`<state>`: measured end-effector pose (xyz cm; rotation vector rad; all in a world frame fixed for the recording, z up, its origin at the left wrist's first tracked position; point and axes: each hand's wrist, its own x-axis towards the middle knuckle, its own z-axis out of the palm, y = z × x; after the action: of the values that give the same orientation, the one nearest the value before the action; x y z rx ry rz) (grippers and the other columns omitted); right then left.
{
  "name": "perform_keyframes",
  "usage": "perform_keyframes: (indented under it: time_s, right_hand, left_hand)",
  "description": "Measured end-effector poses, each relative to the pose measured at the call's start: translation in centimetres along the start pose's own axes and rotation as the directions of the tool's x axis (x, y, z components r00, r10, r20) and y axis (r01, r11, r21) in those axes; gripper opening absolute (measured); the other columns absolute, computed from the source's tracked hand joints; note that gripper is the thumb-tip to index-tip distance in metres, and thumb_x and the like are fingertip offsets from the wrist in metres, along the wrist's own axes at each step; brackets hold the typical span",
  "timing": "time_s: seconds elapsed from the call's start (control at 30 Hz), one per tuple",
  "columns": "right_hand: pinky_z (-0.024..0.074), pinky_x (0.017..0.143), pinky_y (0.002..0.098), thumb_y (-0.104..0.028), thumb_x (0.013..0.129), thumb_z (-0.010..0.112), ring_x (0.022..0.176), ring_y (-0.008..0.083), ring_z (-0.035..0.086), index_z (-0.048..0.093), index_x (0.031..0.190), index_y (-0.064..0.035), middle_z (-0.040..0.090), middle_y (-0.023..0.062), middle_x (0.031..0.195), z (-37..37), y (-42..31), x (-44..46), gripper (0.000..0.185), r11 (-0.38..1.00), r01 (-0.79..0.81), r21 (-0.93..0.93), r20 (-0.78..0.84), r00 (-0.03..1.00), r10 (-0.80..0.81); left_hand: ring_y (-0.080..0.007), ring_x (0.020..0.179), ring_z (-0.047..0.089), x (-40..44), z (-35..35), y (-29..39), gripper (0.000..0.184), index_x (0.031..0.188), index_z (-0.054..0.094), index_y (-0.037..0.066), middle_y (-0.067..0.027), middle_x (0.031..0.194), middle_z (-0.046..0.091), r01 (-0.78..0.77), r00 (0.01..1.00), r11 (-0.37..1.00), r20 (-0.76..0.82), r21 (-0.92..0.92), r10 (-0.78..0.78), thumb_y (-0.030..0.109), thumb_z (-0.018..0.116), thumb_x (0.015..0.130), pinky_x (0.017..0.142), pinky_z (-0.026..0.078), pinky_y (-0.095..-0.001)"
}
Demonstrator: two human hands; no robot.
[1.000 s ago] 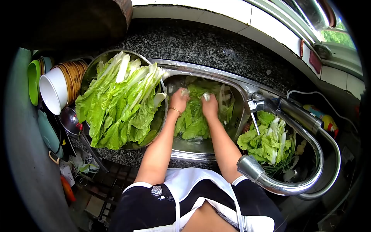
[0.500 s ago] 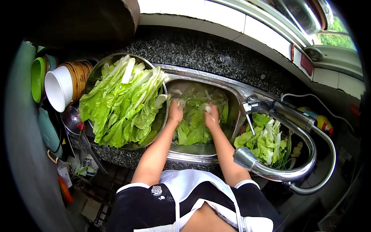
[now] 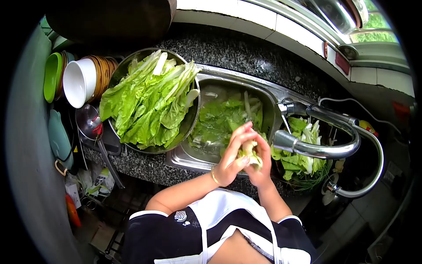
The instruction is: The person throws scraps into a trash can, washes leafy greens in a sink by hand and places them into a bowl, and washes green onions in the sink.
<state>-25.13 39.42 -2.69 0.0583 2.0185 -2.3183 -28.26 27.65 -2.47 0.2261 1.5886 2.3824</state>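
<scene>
Coming up out of the sink since the earlier frame, the left hand and the right hand are now meeting over its near edge. They are half curling, palms facing, and are holding between them what is probably a lettuce piece, partly hiding there. Loose leaves are lying in the sink beyond them; a heaped bowl is standing to their left.
</scene>
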Motion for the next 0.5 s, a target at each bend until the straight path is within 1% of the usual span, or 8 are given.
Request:
perform_keyframes:
  time_s: [0.07, 0.13, 0.17, 0.2, 0.27, 0.37, 0.47, 0.5]
  right_hand:
    - [0.0362, 0.093, 0.0335, -0.013, 0.078, 0.064, 0.112, 0.0227, 0.045, 0.038, 0.124, 0.0027, 0.041, 0.0143, 0.125, -1.0, 2.3, -0.1, 0.054, 0.975, -0.144, -0.171, 0.0, 0.989, 0.146]
    - [0.0384, 0.088, 0.0323, -0.015, 0.079, 0.064, 0.099, 0.0223, 0.049, 0.045, 0.11, 0.001, 0.047, 0.0112, 0.109, -1.4, 5.1, 0.7, 0.04, 0.899, -0.074, -0.432, -0.019, 0.997, 0.073]
    - [0.0391, 0.085, 0.0318, -0.016, 0.079, 0.063, 0.095, 0.0221, 0.049, 0.045, 0.107, 0.0005, 0.049, 0.0106, 0.103, -2.3, 8.6, 0.3, 0.038, 0.842, -0.03, -0.538, -0.022, 1.0, 0.021]
    - [0.0391, 0.085, 0.0318, -0.016, 0.079, 0.063, 0.095, 0.0221, 0.049, 0.045, 0.107, 0.0005, 0.049, 0.0106, 0.103, -2.5, 10.0, 0.6, 0.038, 0.844, -0.025, -0.536, -0.016, 1.0, 0.02]
    - [0.0397, 0.083, 0.0326, -0.016, 0.078, 0.063, 0.092, 0.0232, 0.05, 0.043, 0.105, 0.0002, 0.05, 0.0115, 0.098, -2.8, 12.9, 1.6, 0.037, 0.866, -0.425, -0.262, -0.371, 0.873, 0.317]
    - [0.0403, 0.083, 0.0334, -0.014, 0.075, 0.066, 0.093, 0.023, 0.052, 0.04, 0.113, 0.0011, 0.053, 0.0152, 0.102, -3.8, 17.6, 4.2, 0.049, 0.854, -0.512, -0.091, -0.515, 0.759, 0.4]
    - [0.0405, 0.085, 0.0338, -0.011, 0.072, 0.065, 0.097, 0.0277, 0.053, 0.045, 0.112, 0.0021, 0.055, 0.0197, 0.103, -3.9, 18.2, 6.2, 0.047, 0.755, -0.433, -0.493, -0.03, 0.875, 0.483]
    - [0.0405, 0.085, 0.0338, -0.011, 0.072, 0.065, 0.097, 0.0277, 0.053, 0.045, 0.112, 0.0021, 0.055, 0.0197, 0.103, -4.2, 19.2, 6.5, 0.047, 0.753, -0.432, -0.497, -0.023, 0.873, 0.486]
  left_hand:
    - [-0.0274, 0.13, 0.022, 0.4, 0.4, -2.2, 0.057, 0.132, 0.028, 0.004, -0.0155, 0.137, 0.025, 0.172, 0.98, 0.983, -0.09, -0.068, -0.178, 0.028, 0.046, 0.083, 0.104, 0.021, -0.0383]
    - [-0.0272, 0.128, 0.025, 0.3, -0.1, -6.2, 0.056, 0.133, 0.024, 0.005, -0.0125, 0.135, 0.027, 0.365, 0.876, 0.894, -0.229, -0.261, -0.425, 0.027, 0.047, 0.087, 0.102, 0.024, -0.0365]
    - [-0.0249, 0.123, 0.032, -0.4, -0.7, -9.5, 0.052, 0.131, 0.028, 0.004, -0.0124, 0.13, 0.033, 0.362, 0.866, 0.917, -0.302, -0.17, -0.398, 0.026, 0.048, 0.088, 0.1, 0.027, -0.0341]
    - [-0.0235, 0.116, 0.037, -1.1, -1.5, -11.7, 0.045, 0.126, 0.036, 0.004, -0.0122, 0.124, 0.04, 0.39, 0.868, 0.921, -0.327, -0.014, -0.373, 0.025, 0.049, 0.088, 0.097, 0.03, -0.0329]
    - [-0.0222, 0.11, 0.043, -1.7, -2.8, -12.9, 0.039, 0.12, 0.044, 0.003, -0.0119, 0.118, 0.046, 0.421, 0.866, 0.896, -0.356, 0.141, -0.351, 0.024, 0.05, 0.088, 0.094, 0.034, -0.0317]
    - [-0.0264, 0.093, 0.05, -0.9, -4.6, -13.3, 0.017, 0.093, 0.059, 0.002, -0.0116, 0.096, 0.057, 0.395, 0.907, 0.721, -0.368, 0.569, -0.206, 0.014, 0.055, 0.083, 0.084, 0.039, -0.0342]
    - [-0.0318, 0.097, 0.049, 3.0, -7.3, -15.4, 0.02, 0.096, 0.058, 0.003, -0.0122, 0.102, 0.055, 0.219, 0.945, 0.578, -0.319, 0.786, 0.075, 0.006, 0.055, 0.076, 0.086, 0.039, -0.0367]
    - [-0.0318, 0.097, 0.049, 4.4, -7.8, -16.2, 0.02, 0.096, 0.058, 0.003, -0.0122, 0.102, 0.055, 0.226, 0.942, 0.58, -0.327, 0.783, 0.075, 0.006, 0.055, 0.076, 0.086, 0.039, -0.0367]
